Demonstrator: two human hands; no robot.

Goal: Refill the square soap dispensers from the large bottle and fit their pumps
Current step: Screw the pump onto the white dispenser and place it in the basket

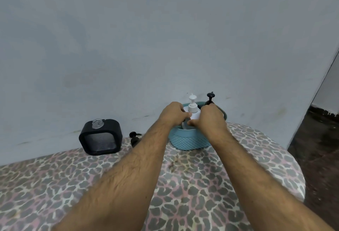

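Observation:
A white square dispenser (pixel 194 113) with a white pump (pixel 192 105) stands in a blue woven basket (pixel 189 140) by the wall. My left hand (pixel 173 114) and my right hand (pixel 211 119) both grip this dispenser from either side. Behind my right hand a black pump (pixel 210 97) rises from the basket; what it sits on is hidden. A black square dispenser (pixel 100 136) with an open clear neck stands to the left on the table. A loose black pump (pixel 134 138) lies between it and my left forearm.
The table wears a leopard-print cloth (pixel 183 185) and butts against a pale blue wall (pixel 165 38). Its rounded right edge drops to a dark floor (pixel 321 148). A doorway edge shows at the far right.

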